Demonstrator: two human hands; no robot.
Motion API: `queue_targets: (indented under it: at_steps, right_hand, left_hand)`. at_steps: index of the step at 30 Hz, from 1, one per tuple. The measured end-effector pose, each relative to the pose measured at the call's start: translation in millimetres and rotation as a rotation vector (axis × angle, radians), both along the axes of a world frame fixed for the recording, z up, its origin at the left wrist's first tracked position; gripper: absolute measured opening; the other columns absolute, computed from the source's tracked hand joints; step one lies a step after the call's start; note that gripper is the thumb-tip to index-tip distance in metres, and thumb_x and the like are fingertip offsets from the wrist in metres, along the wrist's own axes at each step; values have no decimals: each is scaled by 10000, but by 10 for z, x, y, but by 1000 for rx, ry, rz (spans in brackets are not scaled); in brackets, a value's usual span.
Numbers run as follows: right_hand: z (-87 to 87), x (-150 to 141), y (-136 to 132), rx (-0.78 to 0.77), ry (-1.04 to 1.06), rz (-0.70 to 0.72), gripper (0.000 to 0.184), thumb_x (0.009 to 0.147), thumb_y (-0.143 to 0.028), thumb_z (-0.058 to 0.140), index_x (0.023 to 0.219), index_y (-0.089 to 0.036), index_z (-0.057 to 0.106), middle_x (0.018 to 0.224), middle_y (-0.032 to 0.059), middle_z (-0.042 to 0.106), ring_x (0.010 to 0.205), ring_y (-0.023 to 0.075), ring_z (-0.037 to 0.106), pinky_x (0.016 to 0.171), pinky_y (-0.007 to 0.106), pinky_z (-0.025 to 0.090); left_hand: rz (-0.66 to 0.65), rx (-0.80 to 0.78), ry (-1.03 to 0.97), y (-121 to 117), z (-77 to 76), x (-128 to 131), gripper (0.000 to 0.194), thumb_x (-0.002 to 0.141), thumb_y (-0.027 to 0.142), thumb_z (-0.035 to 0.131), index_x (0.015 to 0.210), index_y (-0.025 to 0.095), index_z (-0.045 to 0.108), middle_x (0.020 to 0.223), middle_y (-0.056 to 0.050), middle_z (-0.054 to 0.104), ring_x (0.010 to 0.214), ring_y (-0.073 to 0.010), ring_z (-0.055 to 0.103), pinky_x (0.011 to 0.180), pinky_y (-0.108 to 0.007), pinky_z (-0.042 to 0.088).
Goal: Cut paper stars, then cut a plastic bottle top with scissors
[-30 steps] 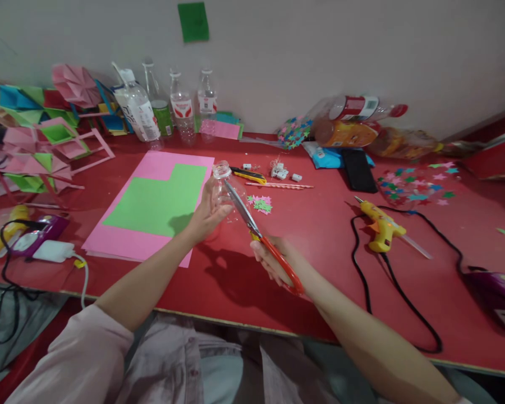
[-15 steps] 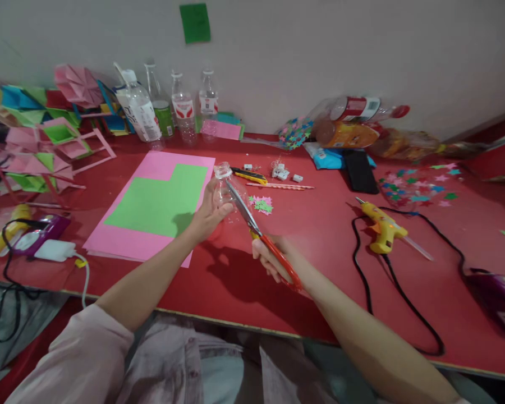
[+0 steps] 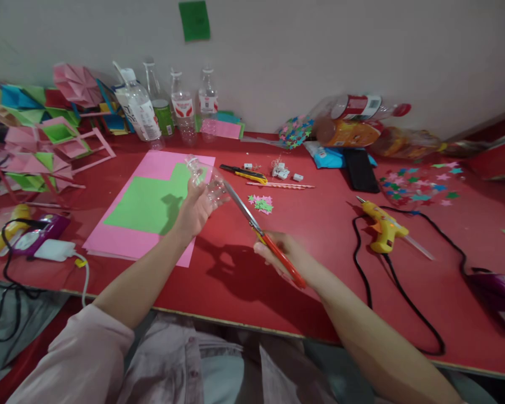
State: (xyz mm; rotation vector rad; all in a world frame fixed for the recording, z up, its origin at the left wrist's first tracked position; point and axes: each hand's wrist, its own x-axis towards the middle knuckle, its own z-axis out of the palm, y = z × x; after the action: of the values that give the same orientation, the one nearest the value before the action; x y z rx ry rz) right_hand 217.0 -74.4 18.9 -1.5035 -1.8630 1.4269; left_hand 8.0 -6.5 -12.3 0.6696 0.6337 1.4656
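My left hand (image 3: 192,213) is closed around a small clear plastic bottle (image 3: 206,179), held above the red table (image 3: 320,235) and tilted with its neck up and to the left. My right hand (image 3: 284,255) grips red-handled scissors (image 3: 258,230) by the handles. Their blades point up and left, and the tips touch the bottle's lower part. Under the left hand lies a pink sheet (image 3: 151,168) with a green sheet (image 3: 151,202) on top of it.
A yellow glue gun (image 3: 381,227) with a black cord lies at the right. A yellow utility knife (image 3: 244,174), a pencil (image 3: 280,186) and paper stars (image 3: 261,203) lie behind the hands. Several bottles (image 3: 180,109) stand by the wall. Folded paper shapes (image 3: 54,134) fill the left.
My left hand has moved left and tilted the bottle, its neck now pointing up and left. The scissors followed, their tips still at the bottle.
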Motion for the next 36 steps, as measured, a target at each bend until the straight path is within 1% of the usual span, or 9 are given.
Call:
queue_targets:
  at_steps: [3, 6, 8, 11, 17, 23, 26, 30, 36]
  right_hand:
    - [9, 0, 10, 19, -35, 43, 570, 706, -747, 588, 639, -235, 347, 572, -72, 319, 515, 88, 307, 514, 258, 248]
    - [-4, 1, 24, 10, -88, 67, 590, 676, -759, 612, 626, -233, 349, 588, -73, 279, 544, 90, 268, 526, 261, 236]
    - [-14, -1, 29, -7, -134, 69, 594, 677, -762, 610, 617, -233, 347, 584, -74, 270, 538, 91, 265, 521, 261, 227]
    - [-14, -13, 22, -33, -162, 59, 586, 697, -758, 597, 619, -236, 343, 552, -76, 288, 506, 89, 290, 509, 261, 232]
    - [-42, -24, 13, -33, -63, 5, 558, 718, -751, 579, 651, -233, 383, 517, -70, 387, 443, 90, 379, 465, 250, 264]
    - [-126, -34, 26, -122, 95, -28, 556, 732, -771, 542, 693, -222, 468, 447, -96, 364, 374, 79, 372, 484, 275, 393]
    - [-116, -31, 9, -107, 106, -6, 555, 746, -766, 540, 708, -215, 482, 459, -100, 369, 378, 71, 367, 488, 266, 388]
    - [-109, -13, -2, -102, 70, 31, 542, 766, -745, 545, 698, -210, 486, 486, -90, 388, 391, 71, 388, 457, 248, 343]
    - [-151, 3, 2, -110, 106, 43, 537, 784, -738, 529, 698, -210, 484, 478, -99, 372, 373, 65, 370, 456, 247, 357]
  left_hand:
    - [14, -8, -24, 5, 15, -19, 629, 745, 391, 702, 1310, 298, 439, 948, -32, 696, 1089, -260, 673, 1020, -455, 467]
    - [32, -26, -40, 20, 27, -40, 573, 778, 429, 661, 1292, 285, 451, 928, -30, 697, 1025, -247, 695, 983, -440, 493]
    - [52, -40, -31, 27, 23, -42, 575, 781, 441, 661, 1290, 284, 445, 914, -24, 694, 986, -239, 706, 967, -435, 503]
    - [55, -29, -19, 22, 10, -29, 608, 766, 380, 685, 1307, 289, 424, 906, -9, 691, 939, -225, 716, 967, -439, 504]
    - [19, -11, -23, -18, 20, 28, 604, 768, 283, 662, 1310, 285, 396, 873, 0, 688, 987, -228, 707, 988, -458, 486]
    - [11, -52, 18, -15, 22, 50, 594, 734, 324, 703, 1251, 274, 413, 919, -22, 694, 1064, -246, 676, 987, -467, 476]
    - [19, -54, 36, -5, 6, 47, 608, 725, 329, 699, 1266, 280, 424, 919, -23, 692, 1048, -240, 675, 980, -466, 477]
    - [47, -56, 51, -7, 10, 53, 614, 730, 358, 714, 1273, 282, 438, 887, -18, 692, 1018, -233, 683, 980, -461, 476]
    - [62, -44, 61, -29, 39, 76, 669, 734, 370, 737, 1315, 294, 415, 933, -28, 702, 1077, -251, 670, 1014, -487, 453]
